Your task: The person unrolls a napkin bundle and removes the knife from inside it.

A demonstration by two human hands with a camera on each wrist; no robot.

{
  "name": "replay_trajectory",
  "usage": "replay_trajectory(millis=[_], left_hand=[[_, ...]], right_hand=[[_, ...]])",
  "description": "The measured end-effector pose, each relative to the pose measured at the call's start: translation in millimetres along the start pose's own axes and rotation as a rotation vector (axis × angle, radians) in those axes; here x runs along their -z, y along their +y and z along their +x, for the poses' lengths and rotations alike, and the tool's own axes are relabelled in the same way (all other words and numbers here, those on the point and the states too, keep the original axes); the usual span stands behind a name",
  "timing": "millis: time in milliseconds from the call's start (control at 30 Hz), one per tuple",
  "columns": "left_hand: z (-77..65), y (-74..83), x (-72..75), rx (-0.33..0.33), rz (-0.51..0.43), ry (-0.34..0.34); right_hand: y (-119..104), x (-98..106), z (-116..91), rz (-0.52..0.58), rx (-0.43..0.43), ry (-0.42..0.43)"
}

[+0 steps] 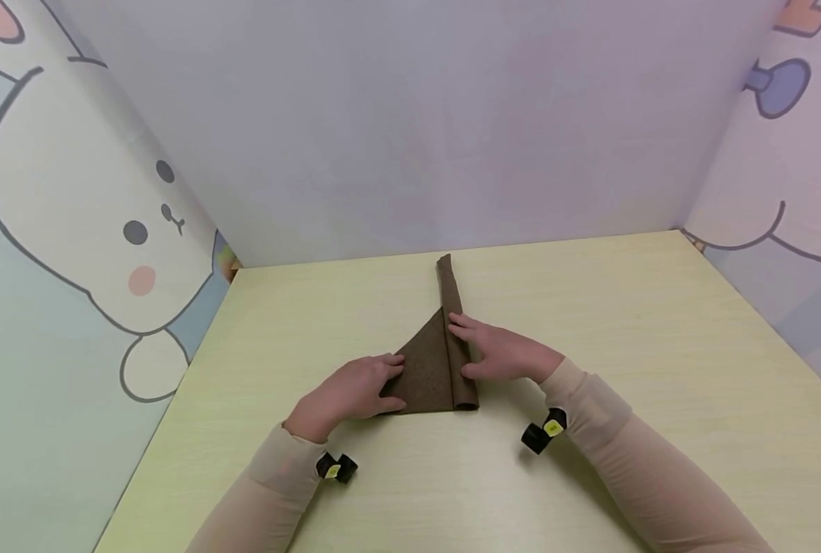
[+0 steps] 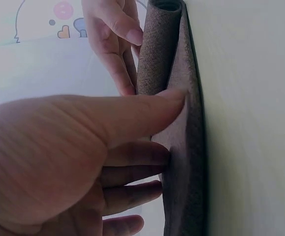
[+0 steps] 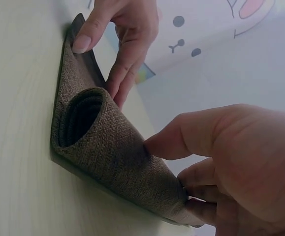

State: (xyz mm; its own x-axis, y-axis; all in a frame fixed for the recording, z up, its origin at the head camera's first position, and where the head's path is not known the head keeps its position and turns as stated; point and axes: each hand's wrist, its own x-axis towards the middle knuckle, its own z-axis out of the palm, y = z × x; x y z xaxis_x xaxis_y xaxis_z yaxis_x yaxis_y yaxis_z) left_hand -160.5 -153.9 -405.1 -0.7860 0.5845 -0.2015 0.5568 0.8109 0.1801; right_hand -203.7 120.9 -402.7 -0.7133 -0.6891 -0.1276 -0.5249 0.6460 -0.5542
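A dark brown cloth [image 1: 424, 376] lies on the table, partly rolled up. Its flat part makes a triangle on the left. Along the right side runs a rolled edge [image 1: 461, 392], which sticks out past the triangle toward the back. The near end of the roll [image 3: 85, 118] shows a hollow spiral of layers. My left hand [image 1: 355, 384] rests on the left corner of the triangle, thumb and fingers extended and apart. From the right, my right hand [image 1: 510, 353] touches the roll, fingertips farther along it and thumb nearer me, not wrapped round it.
The pale wood-grain table [image 1: 624, 322] extends on all sides of the cloth. A plain light wall hanging [image 1: 410, 138] stands at its back edge. Cartoon-printed panels [image 1: 71, 253] flank it on both sides. Small black cameras [image 1: 536, 438] are strapped to both wrists.
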Motion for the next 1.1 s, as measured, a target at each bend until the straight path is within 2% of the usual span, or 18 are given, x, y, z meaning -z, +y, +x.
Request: replay_trajectory(millis=[167, 333, 567, 700, 800, 900, 1100], left_hand=[[2.8, 6.1, 0.0, -0.007, 0.005, 0.030], [7.4, 12.9, -0.8, -0.016, 0.012, 0.057], [12.1, 22.4, -1.6, 0.037, 0.019, 0.105], [21.1, 29.7, -6.0, 0.061, 0.023, 0.124], [28.3, 34.4, -12.4, 0.088, 0.041, 0.114], [32.2, 38.0, -17.1, 0.124, 0.062, 0.074], [31.7, 42.7, -18.4, 0.154, 0.123, 0.019]], right_hand=[[0.3, -0.5, 0.8, -0.012, -0.009, -0.002], [1.6, -2.7, 0.8, -0.021, -0.033, 0.034], [3.8, -9.3, 8.2, -0.067, -0.003, 0.142], [5.3, -12.4, 11.3, -0.104, 0.003, 0.190], [5.5, -14.8, 12.4, -0.120, -0.004, 0.215], [4.9, -17.2, 13.3, -0.132, -0.001, 0.232], [3.6, -18.2, 13.9, -0.150, -0.015, 0.236]])
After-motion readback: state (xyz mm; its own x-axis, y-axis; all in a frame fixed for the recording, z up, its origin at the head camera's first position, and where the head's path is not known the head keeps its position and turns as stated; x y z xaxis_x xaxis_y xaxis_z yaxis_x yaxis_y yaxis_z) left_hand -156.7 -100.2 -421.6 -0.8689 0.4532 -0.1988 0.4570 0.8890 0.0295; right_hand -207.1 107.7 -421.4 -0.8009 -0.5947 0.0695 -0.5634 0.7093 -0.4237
